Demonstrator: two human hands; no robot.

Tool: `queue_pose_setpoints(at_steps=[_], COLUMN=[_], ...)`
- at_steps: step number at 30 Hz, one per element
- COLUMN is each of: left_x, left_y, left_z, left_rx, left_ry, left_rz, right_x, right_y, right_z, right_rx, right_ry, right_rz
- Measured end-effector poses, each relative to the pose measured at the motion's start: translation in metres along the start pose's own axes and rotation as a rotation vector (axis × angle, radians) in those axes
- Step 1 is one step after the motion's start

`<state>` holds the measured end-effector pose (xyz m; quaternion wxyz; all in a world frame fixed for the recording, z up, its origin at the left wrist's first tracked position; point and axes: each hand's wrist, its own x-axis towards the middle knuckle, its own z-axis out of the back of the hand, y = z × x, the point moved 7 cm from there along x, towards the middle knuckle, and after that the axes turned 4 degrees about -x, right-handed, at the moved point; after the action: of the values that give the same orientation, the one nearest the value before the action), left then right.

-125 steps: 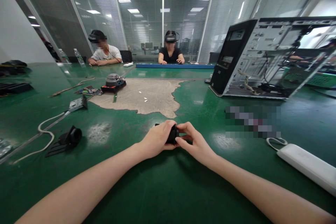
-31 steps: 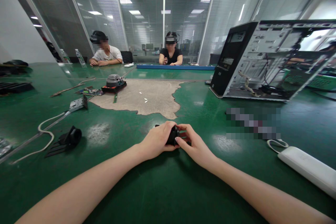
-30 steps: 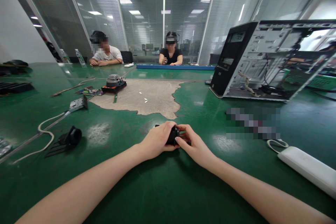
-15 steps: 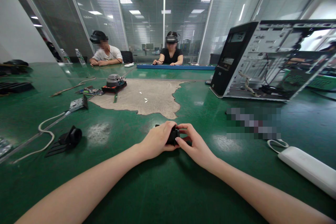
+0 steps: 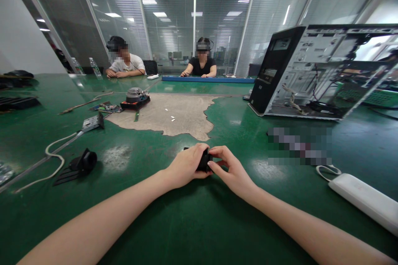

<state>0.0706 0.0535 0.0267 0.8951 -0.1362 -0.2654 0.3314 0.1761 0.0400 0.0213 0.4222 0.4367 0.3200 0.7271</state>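
A small black part (image 5: 203, 160), its kind hard to make out, is held between my two hands just above the green table (image 5: 199, 223). My left hand (image 5: 185, 165) is wrapped round it from the left and covers most of it. From the right, my right hand (image 5: 230, 169) pinches its end between thumb and fingers. A corner of black shows beyond my left knuckles. To the left lies a black plastic piece with a round opening (image 5: 83, 162) and slats.
An open computer case (image 5: 276, 74) stands at the right. Near it lies a white power bank-like block (image 5: 363, 198) with a cord. A heatsink fan (image 5: 135, 97), a circuit board (image 5: 107, 107) and a metal bracket with a cable (image 5: 93, 122) lie left. Two people sit opposite.
My hands and the black part stay almost in place; my right fingers shift very slightly at its end. A person opposite has lowered a hand a little.
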Motion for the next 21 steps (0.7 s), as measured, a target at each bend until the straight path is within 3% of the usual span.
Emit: queue_pose_setpoints(at_steps=[5, 8, 12, 16, 18, 21], left_x=[0.000, -0.001, 0.000, 0.001, 0.000, -0.001], left_y=[0.001, 0.002, 0.003, 0.004, 0.003, 0.000], left_z=[0.000, 0.000, 0.000, 0.000, 0.000, 0.000], left_rx=[-0.006, -0.008, -0.008, -0.005, -0.007, -0.006], left_ry=[0.004, 0.009, 0.009, -0.002, -0.003, 0.003], left_rz=[0.000, 0.009, 0.022, 0.032, 0.028, 0.008], right_x=[0.000, -0.001, -0.002, -0.004, -0.002, 0.003], right_y=[-0.006, -0.003, 0.003, -0.006, -0.011, -0.014], right_z=[-0.005, -0.004, 0.008, 0.022, 0.020, 0.004], right_rx=[0.037, 0.007, -0.086, -0.042, 0.055, 0.193], right_ry=[0.046, 0.040, -0.093, -0.203, -0.161, 0.040], right_rz=[-0.100, -0.087, -0.017, -0.119, -0.163, -0.179])
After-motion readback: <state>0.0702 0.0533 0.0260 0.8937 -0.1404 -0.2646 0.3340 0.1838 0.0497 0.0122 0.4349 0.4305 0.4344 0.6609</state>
